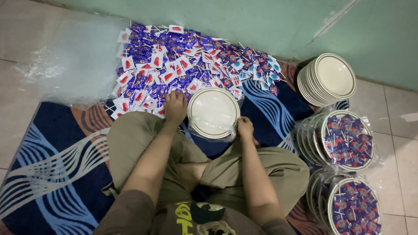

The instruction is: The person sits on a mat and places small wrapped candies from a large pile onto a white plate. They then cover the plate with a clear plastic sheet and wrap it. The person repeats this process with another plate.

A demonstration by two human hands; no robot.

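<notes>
Crinkly plastic round the plate looks slippery, right hand pinching its edge, left hand grabbing lollipops, so it might slide.

A cream plate inside a clear plastic bag is gripped at its lower right edge by the right hand, while the left hand is laid on the heap of wrapped lollipops (blue and red-and-white wrappers) on the patterned rug.
</notes>
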